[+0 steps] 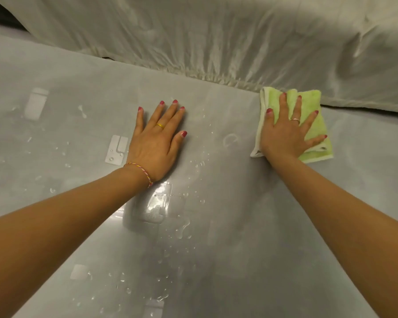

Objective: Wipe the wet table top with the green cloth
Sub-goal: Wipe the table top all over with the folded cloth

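Your right hand (287, 131) lies flat, fingers spread, pressing the folded green cloth (308, 111) at the far right of the counter (251, 226), beside the draped sheet (216, 42). Left hand (157, 143) is flat and empty, bracing mid-counter. Droplets (182, 228) sit centre and near: keep the palm down, sweep leftward in overlapping passes, and lift the left hand clear.
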